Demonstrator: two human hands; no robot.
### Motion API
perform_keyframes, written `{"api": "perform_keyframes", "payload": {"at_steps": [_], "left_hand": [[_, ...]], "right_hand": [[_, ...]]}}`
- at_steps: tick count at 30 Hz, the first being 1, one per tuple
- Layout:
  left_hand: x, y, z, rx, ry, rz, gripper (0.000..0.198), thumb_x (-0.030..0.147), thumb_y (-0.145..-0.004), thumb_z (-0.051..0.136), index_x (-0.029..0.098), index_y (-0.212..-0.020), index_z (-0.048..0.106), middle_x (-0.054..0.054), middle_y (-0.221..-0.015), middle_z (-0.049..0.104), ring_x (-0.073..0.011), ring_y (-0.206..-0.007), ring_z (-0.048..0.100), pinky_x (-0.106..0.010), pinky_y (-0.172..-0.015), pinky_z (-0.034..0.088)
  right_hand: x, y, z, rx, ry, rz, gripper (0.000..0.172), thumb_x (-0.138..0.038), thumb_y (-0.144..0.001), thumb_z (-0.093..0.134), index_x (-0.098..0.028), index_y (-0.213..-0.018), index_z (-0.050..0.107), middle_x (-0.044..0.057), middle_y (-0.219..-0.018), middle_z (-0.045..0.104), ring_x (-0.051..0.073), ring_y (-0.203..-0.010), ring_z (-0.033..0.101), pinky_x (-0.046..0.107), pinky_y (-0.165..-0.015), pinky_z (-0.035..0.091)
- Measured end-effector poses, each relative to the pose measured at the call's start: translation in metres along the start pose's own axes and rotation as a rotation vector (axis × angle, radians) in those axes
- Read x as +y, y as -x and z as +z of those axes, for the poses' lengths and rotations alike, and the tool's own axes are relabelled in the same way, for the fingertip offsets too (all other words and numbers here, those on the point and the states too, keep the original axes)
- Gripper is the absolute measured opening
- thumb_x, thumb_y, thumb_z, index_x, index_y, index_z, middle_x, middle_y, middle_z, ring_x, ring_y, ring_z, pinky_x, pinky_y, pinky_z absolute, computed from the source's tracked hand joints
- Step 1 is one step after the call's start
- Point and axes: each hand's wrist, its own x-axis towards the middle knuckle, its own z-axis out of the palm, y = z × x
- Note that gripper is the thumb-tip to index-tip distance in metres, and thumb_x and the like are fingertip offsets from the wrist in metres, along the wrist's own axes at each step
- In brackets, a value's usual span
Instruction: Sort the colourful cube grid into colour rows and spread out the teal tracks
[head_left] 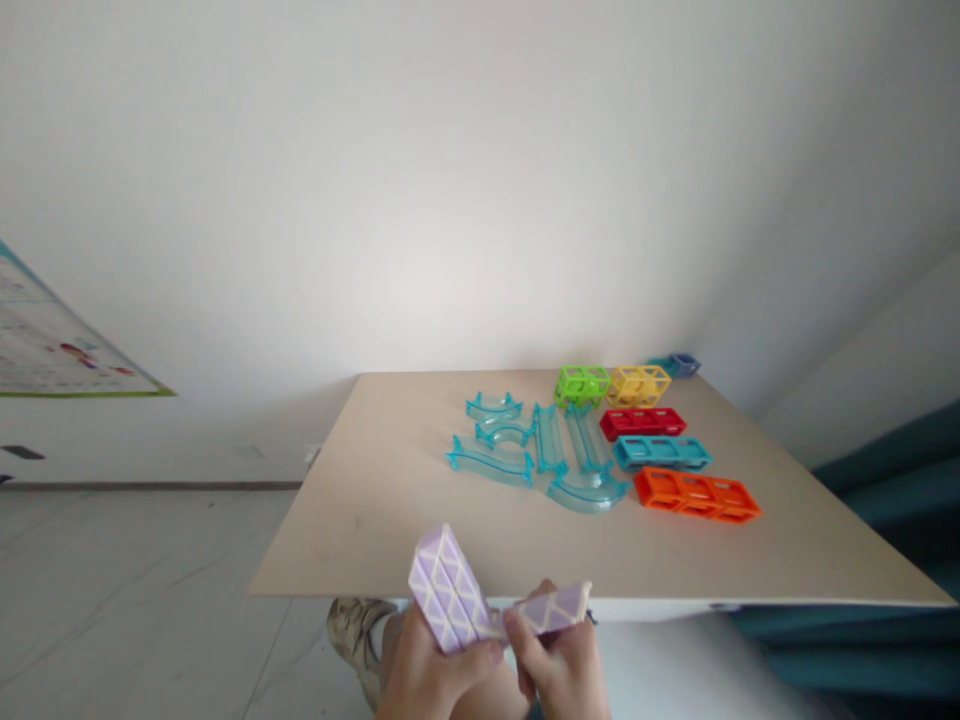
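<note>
Both my hands sit at the bottom edge, just in front of the near edge of the light wooden table (375,520). My left hand (427,675) grips a pale purple piece with a white triangle lattice (446,590), tilted up to the left. My right hand (562,670) pinches a second purple lattice piece (555,608) that lies nearly flat and meets the first one between my thumbs. On the table beyond lie several clear blue track pieces (540,450).
Right of the tracks lie an orange frame block (697,495), a teal one (661,452), a red one (643,422), a yellow cube (637,384) and a green cube (582,383). A small blue piece (682,364) sits at the far corner. A shoe (356,625) shows below.
</note>
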Motion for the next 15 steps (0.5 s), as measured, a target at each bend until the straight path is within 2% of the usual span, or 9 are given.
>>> {"api": "perform_keyframes", "payload": {"at_steps": [3, 5, 7, 11, 13, 15], "left_hand": [[0.003, 0.0, 0.0, 0.12, -0.083, 0.002, 0.052, 0.034, -0.056, 0.083, 0.019, -0.102, 0.065, -0.009, -0.092, 0.072, -0.0292, -0.09, 0.065, -0.035, -0.082, 0.05], [0.006, -0.001, -0.002, 0.106, -0.037, -0.022, 0.055, 0.032, -0.056, 0.083, 0.019, -0.106, 0.064, -0.009, -0.094, 0.071, -0.0286, -0.091, 0.065, -0.034, -0.081, 0.05], [0.008, -0.002, -0.005, 0.013, 0.056, -0.089, 0.055, 0.03, -0.056, 0.083, 0.016, -0.105, 0.063, -0.009, -0.089, 0.07, -0.0265, -0.084, 0.065, -0.034, -0.074, 0.05], [0.01, -0.003, -0.011, -0.255, 0.176, -0.217, 0.051, 0.027, -0.056, 0.083, 0.012, -0.101, 0.062, -0.008, -0.076, 0.068, -0.0195, -0.063, 0.061, -0.03, -0.061, 0.046], [0.011, -0.004, -0.011, -0.325, 0.188, -0.199, 0.056, 0.026, -0.055, 0.083, 0.012, -0.104, 0.062, -0.009, -0.079, 0.069, -0.021, -0.066, 0.063, -0.032, -0.064, 0.047], [0.015, -0.004, -0.009, -0.322, 0.178, -0.155, 0.059, 0.027, -0.055, 0.083, 0.013, -0.109, 0.062, -0.01, -0.087, 0.069, -0.0262, -0.08, 0.065, -0.035, -0.073, 0.048]], "right_hand": [[-0.005, 0.0, -0.002, 0.066, 0.148, -0.116, 0.041, -0.056, -0.075, 0.065, -0.02, -0.064, 0.051, -0.003, -0.044, 0.05, 0.01, -0.037, 0.044, 0.021, -0.039, 0.034], [-0.006, 0.001, -0.007, 0.059, 0.255, -0.219, 0.039, -0.054, -0.075, 0.066, -0.02, -0.061, 0.055, 0.0, -0.048, 0.052, 0.012, -0.043, 0.048, 0.023, -0.044, 0.039], [-0.007, 0.003, -0.014, 0.016, 0.309, -0.315, 0.037, -0.054, -0.076, 0.065, -0.019, -0.064, 0.061, 0.003, -0.053, 0.056, 0.015, -0.049, 0.05, 0.026, -0.051, 0.043], [-0.009, 0.007, -0.031, -0.056, 0.232, -0.375, 0.043, -0.06, -0.079, 0.06, -0.02, -0.094, 0.07, 0.01, -0.08, 0.067, 0.021, -0.069, 0.059, 0.032, -0.069, 0.049], [-0.01, 0.004, -0.035, -0.162, 0.185, -0.338, 0.045, -0.061, -0.078, 0.061, -0.019, -0.089, 0.069, 0.009, -0.075, 0.065, 0.02, -0.068, 0.057, 0.031, -0.067, 0.048], [-0.012, -0.002, -0.035, -0.317, 0.095, -0.273, 0.046, -0.062, -0.077, 0.061, -0.016, -0.077, 0.065, 0.004, -0.063, 0.056, 0.015, -0.058, 0.05, 0.027, -0.055, 0.045]]}}
